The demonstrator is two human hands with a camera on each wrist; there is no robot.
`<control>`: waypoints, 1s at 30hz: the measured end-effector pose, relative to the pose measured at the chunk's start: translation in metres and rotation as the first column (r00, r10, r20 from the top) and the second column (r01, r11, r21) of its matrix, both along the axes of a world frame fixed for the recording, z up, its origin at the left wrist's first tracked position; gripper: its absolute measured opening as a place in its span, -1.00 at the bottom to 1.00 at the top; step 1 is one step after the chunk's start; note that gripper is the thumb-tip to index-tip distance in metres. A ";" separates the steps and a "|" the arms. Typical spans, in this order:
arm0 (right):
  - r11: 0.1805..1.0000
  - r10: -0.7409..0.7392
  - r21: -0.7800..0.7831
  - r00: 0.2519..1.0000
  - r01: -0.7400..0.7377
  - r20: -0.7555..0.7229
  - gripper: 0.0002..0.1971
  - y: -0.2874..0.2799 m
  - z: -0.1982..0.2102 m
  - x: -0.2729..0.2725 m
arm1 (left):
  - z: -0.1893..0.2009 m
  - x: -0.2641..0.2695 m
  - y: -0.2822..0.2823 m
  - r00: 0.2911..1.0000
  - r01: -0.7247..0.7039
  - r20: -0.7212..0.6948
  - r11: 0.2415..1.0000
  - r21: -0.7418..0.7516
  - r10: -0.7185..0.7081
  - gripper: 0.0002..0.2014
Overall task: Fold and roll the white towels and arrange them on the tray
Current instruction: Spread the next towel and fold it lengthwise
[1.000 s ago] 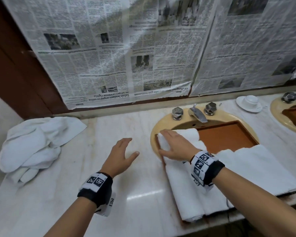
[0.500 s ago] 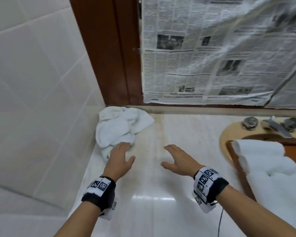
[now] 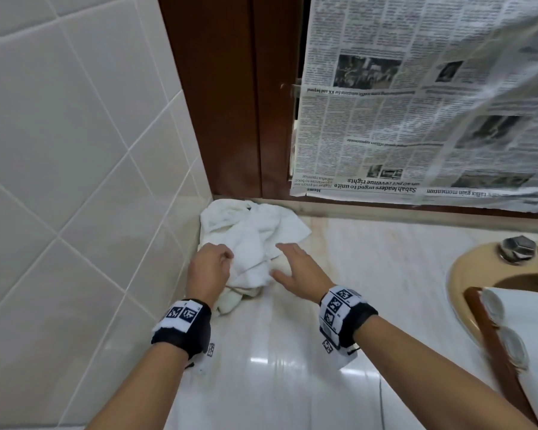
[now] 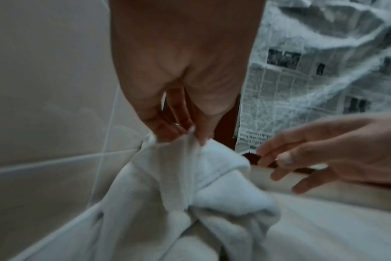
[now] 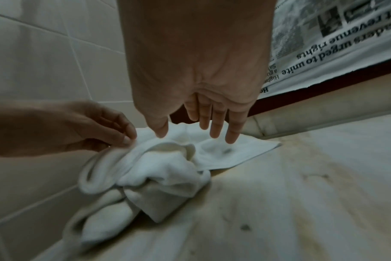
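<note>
While pinching a fold of the crumpled white towel pile (image 4: 185, 185) between thumb and fingertips, left hand (image 3: 208, 273) lifts cloth at the counter's corner by the tiled wall (image 3: 75, 181). Right hand (image 3: 298, 274) spread, empty, hovering just above the pile. Both hands off the tray (image 3: 491, 342) side since a second ago, head swung left from basin to pile. Rolled towels (image 3: 497, 318) already on tray at right edge. Means one roll placed, next towel being fetched; unfolding and flattening on marble counter (image 3: 292, 367) likely next.

Newspaper (image 3: 416, 119) – taps (image 3: 517, 248) – beige basin (image 3: 466, 283).
</note>
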State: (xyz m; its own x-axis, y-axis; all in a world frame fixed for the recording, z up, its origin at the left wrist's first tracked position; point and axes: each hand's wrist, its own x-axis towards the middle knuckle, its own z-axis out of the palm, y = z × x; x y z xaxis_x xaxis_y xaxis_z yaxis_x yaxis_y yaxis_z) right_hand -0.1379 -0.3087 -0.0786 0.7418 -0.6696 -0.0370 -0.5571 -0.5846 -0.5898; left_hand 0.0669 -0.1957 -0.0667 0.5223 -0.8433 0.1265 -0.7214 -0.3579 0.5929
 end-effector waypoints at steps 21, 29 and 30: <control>0.946 -0.039 0.323 0.974 -0.035 0.222 -0.83 0.057 0.050 -0.076 | 0.012 -0.043 -0.007 0.999 -0.018 -0.027 0.981 0.192 0.024 -0.47; 0.841 0.141 0.537 0.984 -0.062 -0.107 -0.82 0.111 0.032 -0.137 | -0.003 -0.069 0.018 0.983 -0.089 -0.143 0.981 0.171 0.115 -0.59; 0.865 0.100 0.500 0.990 -0.037 -0.100 -0.84 0.109 0.022 -0.140 | -0.002 -0.071 0.023 0.976 -0.085 -0.188 0.986 0.145 0.112 -0.62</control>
